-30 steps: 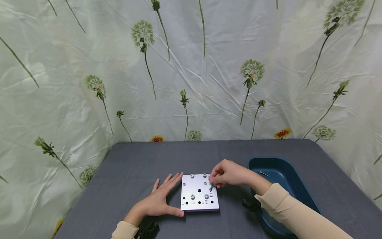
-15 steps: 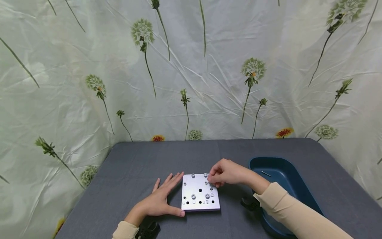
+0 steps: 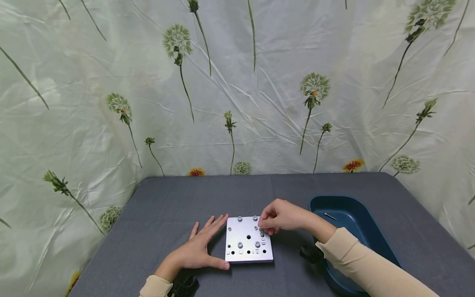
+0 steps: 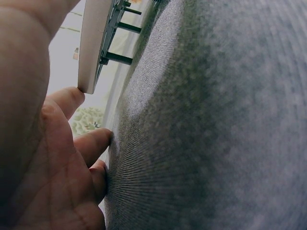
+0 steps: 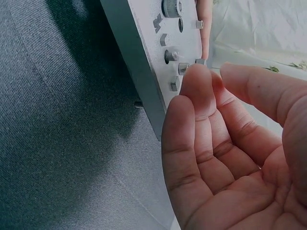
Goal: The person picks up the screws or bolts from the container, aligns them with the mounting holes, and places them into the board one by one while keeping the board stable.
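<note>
A silver metal plate [image 3: 241, 231] with holes, pegs and several socket-head bolts lies flat in the middle of the table, threaded ends sticking out beneath it in the wrist views. My left hand [image 3: 202, 249] is spread at its left side, with a finger at the far corner and the thumb at the near one. On the plate's right side a small metal screw [image 5: 172, 56] stands low in a hole. Just above it is my right hand [image 3: 280, 215], fingers bent together; the right wrist view shows the thumb [image 5: 244, 79] apart from the fingertips and the screw free of them.
To the right stands a dark blue tray [image 3: 371, 237], partly under my right forearm, with one long screw [image 3: 330, 216] inside. Grey cloth [image 3: 178, 198] covers the table. A flower-print curtain [image 3: 267, 103] hangs along the back edge.
The screw beneath my right fingertips has gone down into its hole and shows much shorter. My right hand stays over the same spot; the left hand and plate have not moved.
</note>
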`<state>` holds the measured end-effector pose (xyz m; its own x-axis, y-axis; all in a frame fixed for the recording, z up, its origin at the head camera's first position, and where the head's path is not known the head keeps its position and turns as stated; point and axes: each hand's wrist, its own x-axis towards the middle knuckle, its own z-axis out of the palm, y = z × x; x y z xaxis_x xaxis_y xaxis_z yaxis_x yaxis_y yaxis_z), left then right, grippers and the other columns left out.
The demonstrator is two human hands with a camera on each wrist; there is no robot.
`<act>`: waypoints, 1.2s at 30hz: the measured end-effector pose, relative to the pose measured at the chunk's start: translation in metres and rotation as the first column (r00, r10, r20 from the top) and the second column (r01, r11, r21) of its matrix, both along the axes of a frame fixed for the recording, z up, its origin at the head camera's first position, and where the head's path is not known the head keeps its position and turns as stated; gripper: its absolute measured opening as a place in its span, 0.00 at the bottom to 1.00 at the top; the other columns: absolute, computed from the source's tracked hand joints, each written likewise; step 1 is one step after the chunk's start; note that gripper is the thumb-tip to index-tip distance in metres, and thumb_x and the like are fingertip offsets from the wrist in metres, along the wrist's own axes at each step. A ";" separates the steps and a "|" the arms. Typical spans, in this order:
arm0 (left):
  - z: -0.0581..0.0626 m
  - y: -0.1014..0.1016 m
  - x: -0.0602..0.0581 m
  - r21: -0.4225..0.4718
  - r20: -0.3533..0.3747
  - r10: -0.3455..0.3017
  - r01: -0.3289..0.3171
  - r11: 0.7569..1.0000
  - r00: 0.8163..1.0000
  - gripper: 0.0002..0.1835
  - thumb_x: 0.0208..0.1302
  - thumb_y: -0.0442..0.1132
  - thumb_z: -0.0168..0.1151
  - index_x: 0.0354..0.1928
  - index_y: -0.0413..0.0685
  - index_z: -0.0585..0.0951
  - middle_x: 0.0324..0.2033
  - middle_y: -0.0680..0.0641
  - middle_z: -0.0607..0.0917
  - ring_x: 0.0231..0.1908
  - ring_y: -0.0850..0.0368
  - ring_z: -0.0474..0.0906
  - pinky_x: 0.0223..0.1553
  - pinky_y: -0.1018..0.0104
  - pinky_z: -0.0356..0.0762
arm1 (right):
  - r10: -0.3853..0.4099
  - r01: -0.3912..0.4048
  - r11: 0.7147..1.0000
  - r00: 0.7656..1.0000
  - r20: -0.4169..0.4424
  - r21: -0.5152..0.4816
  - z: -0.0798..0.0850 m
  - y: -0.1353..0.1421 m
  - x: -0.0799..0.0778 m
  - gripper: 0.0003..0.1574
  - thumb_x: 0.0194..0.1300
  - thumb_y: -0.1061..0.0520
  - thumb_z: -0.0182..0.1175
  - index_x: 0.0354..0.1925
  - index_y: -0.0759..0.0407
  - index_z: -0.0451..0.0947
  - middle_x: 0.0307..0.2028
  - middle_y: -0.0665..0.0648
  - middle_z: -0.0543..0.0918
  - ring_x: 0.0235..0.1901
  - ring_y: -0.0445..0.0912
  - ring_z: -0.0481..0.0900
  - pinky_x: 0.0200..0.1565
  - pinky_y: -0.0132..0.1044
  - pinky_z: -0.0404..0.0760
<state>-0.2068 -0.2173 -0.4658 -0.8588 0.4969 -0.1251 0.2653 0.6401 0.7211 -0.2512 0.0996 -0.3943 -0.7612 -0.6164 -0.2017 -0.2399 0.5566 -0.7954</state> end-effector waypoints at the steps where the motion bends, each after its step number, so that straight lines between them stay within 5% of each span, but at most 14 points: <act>1: 0.000 0.000 0.000 0.000 -0.001 0.000 0.000 1.000 1.000 0.69 0.50 0.60 0.86 0.88 0.63 0.52 0.87 0.44 0.54 0.87 0.32 0.37 0.75 0.19 0.18 | 0.001 -0.001 1.000 1.000 -0.001 0.002 0.000 0.000 0.000 0.08 0.76 0.57 0.67 0.40 0.60 0.90 0.26 0.51 0.88 0.27 0.40 0.82 0.37 0.42 0.89; 18: 0.001 0.000 0.001 0.005 -0.012 -0.006 0.006 1.000 1.000 0.69 0.50 0.61 0.86 0.88 0.62 0.52 0.87 0.43 0.54 0.87 0.33 0.36 0.75 0.19 0.18 | -0.035 0.035 0.999 0.999 -0.001 0.000 0.014 0.020 0.003 0.09 0.77 0.58 0.66 0.44 0.63 0.89 0.28 0.54 0.89 0.30 0.43 0.84 0.42 0.51 0.89; 36: 0.000 0.000 0.001 0.001 -0.008 -0.007 0.007 1.000 1.000 0.69 0.51 0.60 0.86 0.88 0.61 0.52 0.87 0.42 0.53 0.87 0.32 0.36 0.74 0.18 0.18 | -0.112 0.112 0.993 0.994 0.003 -0.041 0.020 0.066 0.004 0.15 0.78 0.53 0.65 0.46 0.66 0.87 0.31 0.54 0.87 0.34 0.46 0.84 0.39 0.41 0.87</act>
